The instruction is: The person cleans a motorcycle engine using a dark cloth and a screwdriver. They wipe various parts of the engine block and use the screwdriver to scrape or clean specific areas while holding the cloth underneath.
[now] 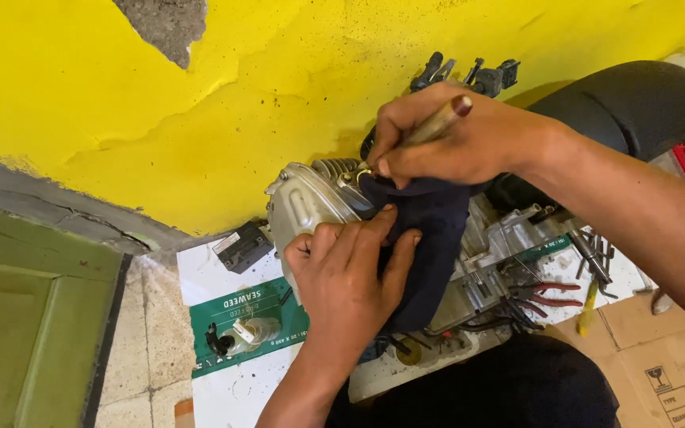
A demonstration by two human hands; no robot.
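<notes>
The right hand [457,139] is closed around a slim brown-handled tool [436,123], gripped like a pen, its tip set against the top of a small engine [311,198] where a brass-coloured fitting shows. The left hand [350,273] lies flat, fingers together, pressing a dark blue cloth [430,238] against the engine's side; the thumb rests on the silver cover. The two hands are apart, one above the other, with the cloth between them.

The engine lies on its side on white and green flattened cardboard [231,305] on the floor, close against a yellow wall [160,103] with chipped paint. Its finned cylinder sits just behind the silver cover.

Left of the engine lies a small black box-shaped part [243,247]. Below it, on the green print, rests a small pale part with a black end [241,334]. Right of the engine lie red-handled pliers [552,293] and a cluster of metal tools [596,257]. A brown cardboard box [660,361] occupies the lower right corner. A black tyre [636,103] stands behind the right forearm.
</notes>
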